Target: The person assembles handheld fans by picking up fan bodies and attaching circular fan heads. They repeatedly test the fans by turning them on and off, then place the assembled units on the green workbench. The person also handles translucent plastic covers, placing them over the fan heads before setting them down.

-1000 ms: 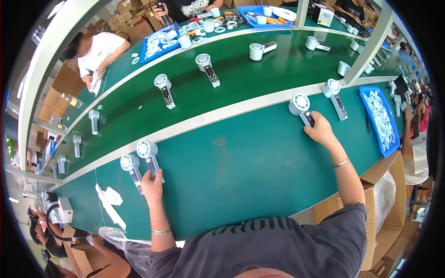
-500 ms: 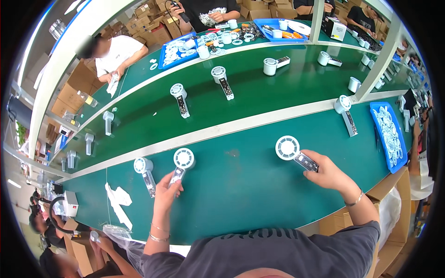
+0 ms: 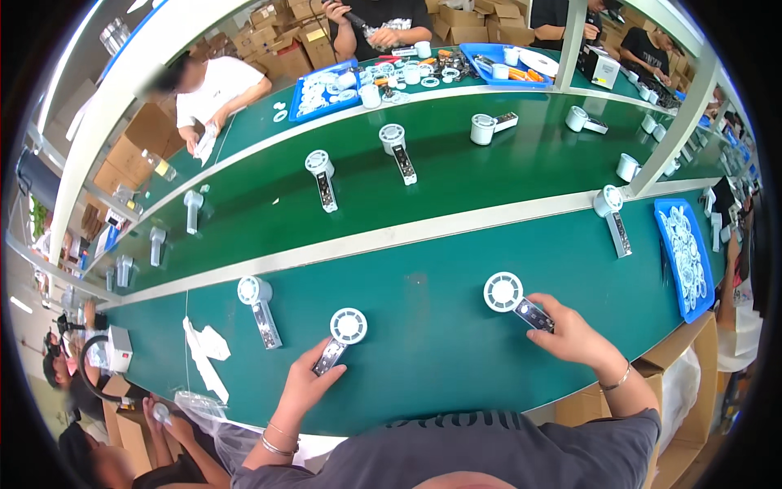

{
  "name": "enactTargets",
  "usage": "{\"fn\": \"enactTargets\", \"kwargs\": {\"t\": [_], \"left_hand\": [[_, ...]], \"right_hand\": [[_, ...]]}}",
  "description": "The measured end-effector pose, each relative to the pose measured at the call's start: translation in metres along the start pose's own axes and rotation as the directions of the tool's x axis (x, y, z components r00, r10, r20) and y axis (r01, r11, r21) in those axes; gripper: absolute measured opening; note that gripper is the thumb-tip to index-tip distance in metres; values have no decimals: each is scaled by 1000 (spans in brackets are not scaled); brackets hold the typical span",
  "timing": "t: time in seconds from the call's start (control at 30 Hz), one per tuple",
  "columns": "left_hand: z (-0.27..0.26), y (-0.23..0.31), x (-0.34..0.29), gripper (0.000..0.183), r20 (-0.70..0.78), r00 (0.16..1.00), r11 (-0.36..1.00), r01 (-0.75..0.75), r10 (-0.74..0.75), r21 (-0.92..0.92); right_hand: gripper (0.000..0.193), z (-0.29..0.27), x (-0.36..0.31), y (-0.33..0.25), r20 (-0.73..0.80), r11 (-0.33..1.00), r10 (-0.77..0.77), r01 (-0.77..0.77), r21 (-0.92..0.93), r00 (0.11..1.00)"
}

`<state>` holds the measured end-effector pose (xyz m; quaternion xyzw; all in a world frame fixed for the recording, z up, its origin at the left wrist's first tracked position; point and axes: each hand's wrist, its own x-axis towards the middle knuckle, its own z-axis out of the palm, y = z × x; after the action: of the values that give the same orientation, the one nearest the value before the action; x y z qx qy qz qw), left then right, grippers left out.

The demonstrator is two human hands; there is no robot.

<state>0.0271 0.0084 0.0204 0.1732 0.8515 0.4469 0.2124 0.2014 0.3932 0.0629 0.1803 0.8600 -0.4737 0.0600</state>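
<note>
My left hand is closed round the handle of a white handheld fan, its round slotted head tilted up and away from me. Farther right, my right hand grips a second handheld fan by its handle, thumb on the near side. A dark circuit board shows in each open handle. Left of my left hand, a third fan lies on the green bench with its board exposed. Another fan leans by the pale rail at the right, its head toward the rail.
Beyond the pale rail, several fans lie on a green belt. A blue tray of white rings stands right, above an open carton. White cloth-like sheets lie left. Co-workers sit across the belt and at lower left.
My left hand has brought its fan nearer to me and to the right, away from the fan lying on the bench. The right-hand fan sits slightly lower in view.
</note>
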Motion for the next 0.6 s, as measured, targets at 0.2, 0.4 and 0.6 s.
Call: {"fn": "enactTargets", "kwargs": {"t": [0.2, 0.4, 0.6], "left_hand": [[-4, 10, -12, 47, -25, 995, 979, 93, -99, -180], [-17, 24, -37, 49, -40, 991, 928, -103, 125, 358], [-29, 27, -52, 44, 5, 991, 967, -132, 134, 217]], "right_hand": [[51, 11, -14, -5, -63, 972, -172, 180, 151, 983], [48, 2, -16, -17, 211, 984, 28, 9, -176, 977], [49, 15, -34, -8, 52, 979, -206, 205, 16, 977]]}}
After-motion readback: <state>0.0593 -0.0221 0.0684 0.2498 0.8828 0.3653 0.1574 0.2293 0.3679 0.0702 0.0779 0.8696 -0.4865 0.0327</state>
